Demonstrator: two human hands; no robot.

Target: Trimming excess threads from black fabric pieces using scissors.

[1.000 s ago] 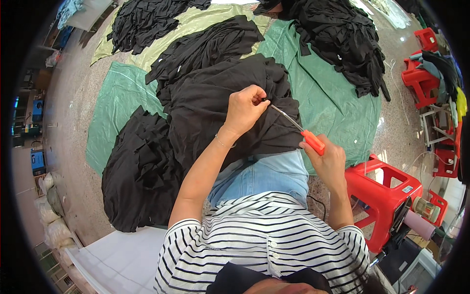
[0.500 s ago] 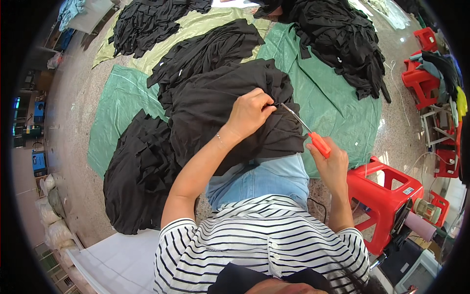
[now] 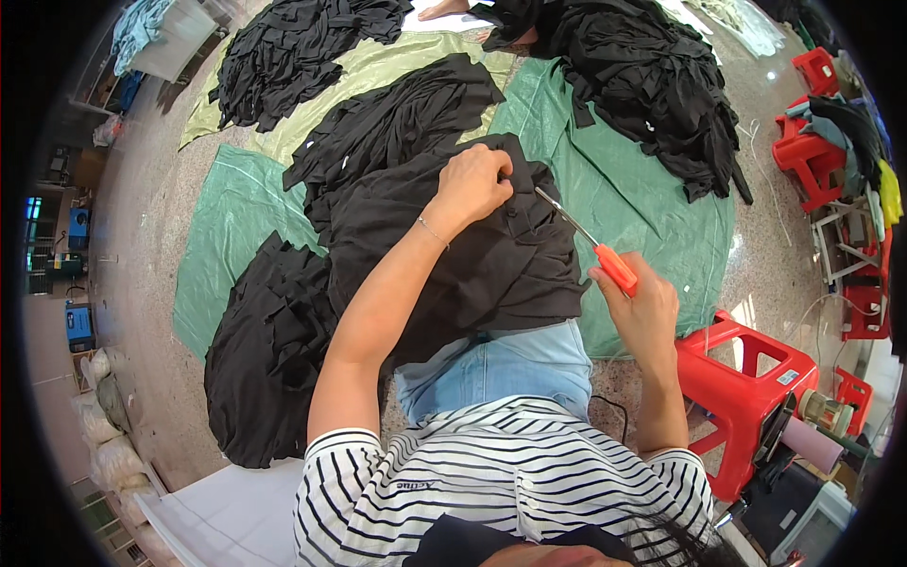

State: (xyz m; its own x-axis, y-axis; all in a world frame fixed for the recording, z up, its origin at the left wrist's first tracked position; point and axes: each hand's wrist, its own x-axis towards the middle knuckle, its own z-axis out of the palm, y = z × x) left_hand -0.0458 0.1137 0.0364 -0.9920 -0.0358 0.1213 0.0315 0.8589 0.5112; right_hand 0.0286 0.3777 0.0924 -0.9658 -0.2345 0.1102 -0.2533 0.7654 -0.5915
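Black cloth [image 3: 482, 283] lies bunched over my lap and spills forward from my knees. My left hand [image 3: 472, 184] is closed in a pinch on its far part, fingertips curled into the fabric. In my right hand [image 3: 647, 307] is an orange-handled tool [image 3: 616, 269] with a slim metal shaft; whether it is scissors seen edge-on or a single shaft, I cannot tell. Its tip points up and left over the cloth, a short gap away from my left fingers. My right fingers wrap around the handle.
More black cloth heaps lie at left [image 3: 269, 350], ahead [image 3: 397, 113], far left [image 3: 302, 57] and far right [image 3: 652, 85]. Green sheeting [image 3: 652, 246] and yellowish sheeting [image 3: 378, 71] cover the floor. A red stool [image 3: 746, 378] stands at right. Someone's bare foot [image 3: 444, 8] shows at the far edge.
My left hand has moved slightly up and left, away from the tool's tip. The right hand with the tool has barely moved. The cloth on my lap has shifted a little.
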